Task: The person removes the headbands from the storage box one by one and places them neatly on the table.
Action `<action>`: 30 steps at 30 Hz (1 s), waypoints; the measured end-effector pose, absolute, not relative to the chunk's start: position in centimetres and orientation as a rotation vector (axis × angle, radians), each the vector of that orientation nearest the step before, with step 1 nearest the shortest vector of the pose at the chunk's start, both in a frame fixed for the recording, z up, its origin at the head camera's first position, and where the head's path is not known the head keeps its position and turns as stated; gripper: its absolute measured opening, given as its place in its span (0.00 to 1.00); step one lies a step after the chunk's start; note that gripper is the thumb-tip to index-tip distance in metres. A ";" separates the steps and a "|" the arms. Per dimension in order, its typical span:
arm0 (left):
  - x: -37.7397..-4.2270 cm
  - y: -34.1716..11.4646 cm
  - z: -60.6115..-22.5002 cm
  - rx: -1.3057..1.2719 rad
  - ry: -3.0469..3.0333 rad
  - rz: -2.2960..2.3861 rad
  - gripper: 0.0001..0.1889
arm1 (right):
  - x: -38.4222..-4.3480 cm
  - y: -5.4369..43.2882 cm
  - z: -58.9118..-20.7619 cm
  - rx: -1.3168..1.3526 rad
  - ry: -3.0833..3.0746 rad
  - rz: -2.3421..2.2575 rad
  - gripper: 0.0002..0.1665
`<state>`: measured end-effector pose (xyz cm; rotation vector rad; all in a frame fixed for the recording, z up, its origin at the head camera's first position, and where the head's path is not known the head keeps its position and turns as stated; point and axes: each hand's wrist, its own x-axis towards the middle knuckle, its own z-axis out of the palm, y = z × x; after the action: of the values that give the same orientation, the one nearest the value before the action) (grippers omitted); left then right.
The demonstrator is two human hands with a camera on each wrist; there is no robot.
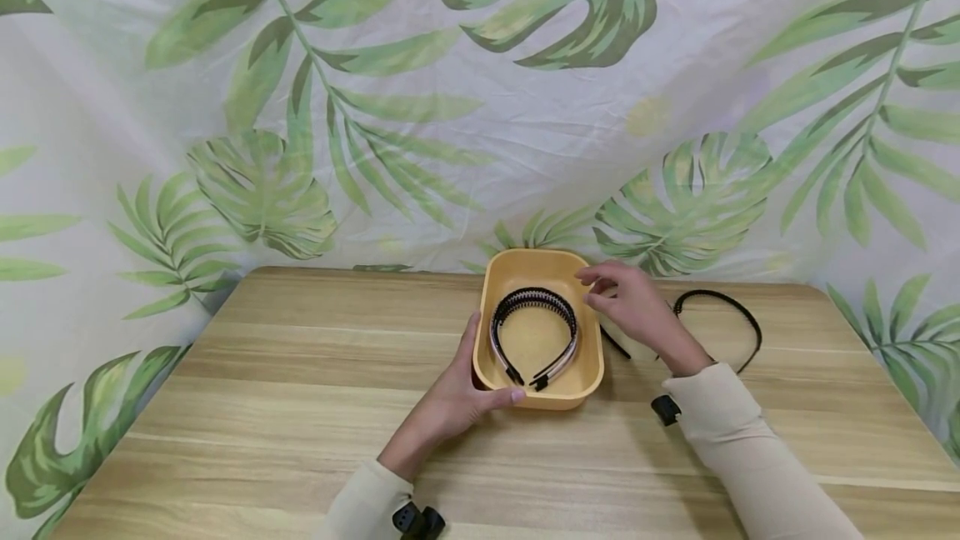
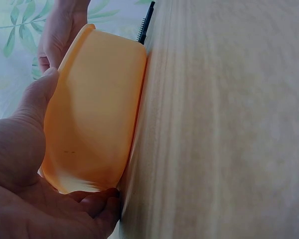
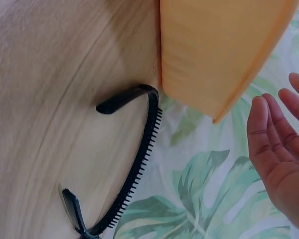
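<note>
Holding: bin (image 1: 561, 403) clamped by left hand (image 1: 456, 397) at near-left corner, long axis pointed away | bands (image 1: 534, 298) nested inside | nothing held by right hand (image 1: 633, 304), fingers parted | loose band (image 3: 148, 130) seen just right of bin, nearer right hand
</note>
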<state>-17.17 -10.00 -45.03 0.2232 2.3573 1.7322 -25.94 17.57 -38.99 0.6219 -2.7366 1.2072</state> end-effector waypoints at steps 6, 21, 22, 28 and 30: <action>-17.2 -10.0 -45.0 0.228 2.359 1.733 0.70 | -26.1 17.0 -39.3 0.640 -2.727 1.189 0.18; -17.1 -10.1 -45.1 0.221 2.376 1.716 0.70 | -27.0 15.7 -40.2 0.683 -2.721 1.130 0.19; -17.1 -10.1 -45.1 0.225 2.375 1.720 0.70 | -27.0 15.6 -40.2 0.687 -2.722 1.134 0.19; -17.2 -10.0 -45.1 0.249 2.363 1.739 0.70 | -27.4 15.0 -40.4 0.707 -2.719 1.163 0.19; -17.2 -10.0 -45.1 0.253 2.362 1.742 0.70 | -27.6 14.8 -40.6 0.714 -2.717 1.154 0.19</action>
<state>-17.16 -9.98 -45.14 0.2528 2.3617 1.7424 -27.58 14.84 -40.60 0.7142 -2.7171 1.1543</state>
